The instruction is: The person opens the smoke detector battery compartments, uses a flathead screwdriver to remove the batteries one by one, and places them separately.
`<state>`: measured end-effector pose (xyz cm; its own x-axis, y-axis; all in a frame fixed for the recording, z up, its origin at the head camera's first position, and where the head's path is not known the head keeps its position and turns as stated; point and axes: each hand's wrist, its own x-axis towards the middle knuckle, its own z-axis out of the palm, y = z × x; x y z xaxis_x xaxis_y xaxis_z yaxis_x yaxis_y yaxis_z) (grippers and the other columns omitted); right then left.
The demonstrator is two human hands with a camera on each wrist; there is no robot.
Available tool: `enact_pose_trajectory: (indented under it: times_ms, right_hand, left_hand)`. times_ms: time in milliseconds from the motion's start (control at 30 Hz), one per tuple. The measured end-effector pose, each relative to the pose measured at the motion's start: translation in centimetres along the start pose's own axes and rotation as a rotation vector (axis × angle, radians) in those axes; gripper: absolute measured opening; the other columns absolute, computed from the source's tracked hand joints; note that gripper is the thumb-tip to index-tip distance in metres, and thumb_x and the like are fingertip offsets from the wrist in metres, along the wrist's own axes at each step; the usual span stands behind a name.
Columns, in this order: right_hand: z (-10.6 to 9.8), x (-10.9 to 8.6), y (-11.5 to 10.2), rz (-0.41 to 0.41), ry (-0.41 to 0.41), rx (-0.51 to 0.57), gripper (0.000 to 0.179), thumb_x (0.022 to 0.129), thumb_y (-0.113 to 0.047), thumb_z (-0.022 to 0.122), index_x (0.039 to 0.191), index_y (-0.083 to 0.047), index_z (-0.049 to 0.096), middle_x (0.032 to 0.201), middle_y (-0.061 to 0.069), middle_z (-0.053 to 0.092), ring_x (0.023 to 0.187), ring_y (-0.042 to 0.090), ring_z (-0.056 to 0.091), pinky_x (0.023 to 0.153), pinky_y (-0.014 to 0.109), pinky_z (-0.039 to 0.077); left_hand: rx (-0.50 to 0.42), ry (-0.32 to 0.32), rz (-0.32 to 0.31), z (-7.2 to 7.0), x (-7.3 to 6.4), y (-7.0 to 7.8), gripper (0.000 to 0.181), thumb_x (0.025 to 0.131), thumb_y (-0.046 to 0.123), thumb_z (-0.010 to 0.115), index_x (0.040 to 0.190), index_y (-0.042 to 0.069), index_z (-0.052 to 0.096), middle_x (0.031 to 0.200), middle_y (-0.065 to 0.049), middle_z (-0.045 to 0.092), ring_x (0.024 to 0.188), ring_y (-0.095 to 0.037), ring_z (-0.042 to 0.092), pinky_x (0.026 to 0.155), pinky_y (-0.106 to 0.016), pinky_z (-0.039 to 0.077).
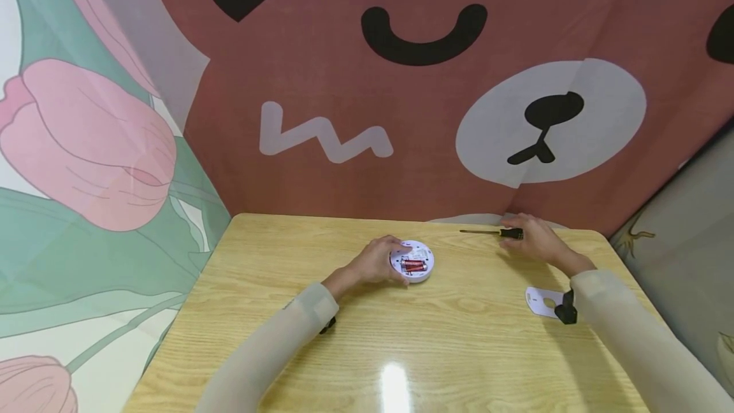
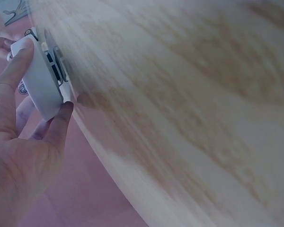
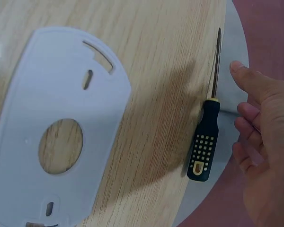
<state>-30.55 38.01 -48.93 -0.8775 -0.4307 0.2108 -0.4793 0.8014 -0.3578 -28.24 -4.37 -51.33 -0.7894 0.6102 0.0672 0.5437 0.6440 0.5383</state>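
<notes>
My left hand (image 1: 375, 261) grips a round white battery device (image 1: 423, 253) by its left edge. Two red batteries (image 1: 414, 266) show in its face, which is turned up in the head view. From the left wrist, the thumb lies over the white casing (image 2: 40, 80) and the fingertips hold its rim. Toward the table's far edge, my right hand (image 1: 536, 239) is beside a screwdriver (image 1: 510, 233) with a black and yellow handle. In the right wrist view its fingers (image 3: 248, 118) are loosely bent, with a gap between them and the handle (image 3: 204, 142).
A white mounting plate (image 3: 97, 137) with a round hole and slots lies on the wooden table (image 1: 459, 336), partly behind the right wrist's black camera (image 1: 566, 308) in the head view. A cloth (image 1: 321, 183) with a bear print hangs behind the table's far edge.
</notes>
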Motion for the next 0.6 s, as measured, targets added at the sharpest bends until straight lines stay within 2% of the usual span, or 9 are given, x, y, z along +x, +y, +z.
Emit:
enact_pose_trajectory:
  times_ms: [100,333,500,600]
  right_hand:
    - [0.1,0.0,-0.4,-0.027,-0.001,0.009,0.054,0.088,-0.012,0.087,0.133,0.011,0.067,0.130,0.034,0.067,0.124,0.055,0.058,0.098,0.070,0.049]
    - [0.4,0.1,-1.3,-0.128,0.053,-0.001,0.048,0.083,-0.007,0.091,0.124,0.010,0.072,0.120,0.030,0.072,0.112,0.053,0.066,0.091,0.068,0.054]
    - [0.6,0.2,-1.9,-0.148,0.095,-0.018,0.049,0.079,-0.008,0.093,0.121,0.009,0.073,0.112,0.024,0.072,0.099,0.042,0.070,0.083,0.060,0.058]
    - [0.6,0.3,-2.5,-0.130,0.084,-0.017,0.051,0.080,-0.011,0.094,0.122,0.008,0.073,0.112,0.021,0.072,0.097,0.038,0.071,0.081,0.056,0.059]
  left_hand:
    - [-0.001,0.001,0.000,0.0,0.0,0.0,0.081,0.074,0.039,0.099,0.145,0.018,0.067,0.147,-0.009,0.061,0.138,-0.026,0.055,0.120,-0.048,0.039]
    - [-0.008,0.003,0.004,0.1,0.0,-0.2,0.082,0.074,0.039,0.099,0.145,0.017,0.067,0.147,-0.009,0.061,0.138,-0.026,0.055,0.119,-0.048,0.039]
    - [-0.015,0.002,0.003,0.2,0.0,-0.2,0.082,0.074,0.038,0.099,0.145,0.017,0.067,0.146,-0.008,0.061,0.138,-0.026,0.056,0.120,-0.048,0.039]
    - [-0.016,0.001,-0.001,0.2,0.0,-0.2,0.082,0.074,0.038,0.100,0.146,0.017,0.067,0.146,-0.008,0.061,0.137,-0.026,0.056,0.120,-0.048,0.039]
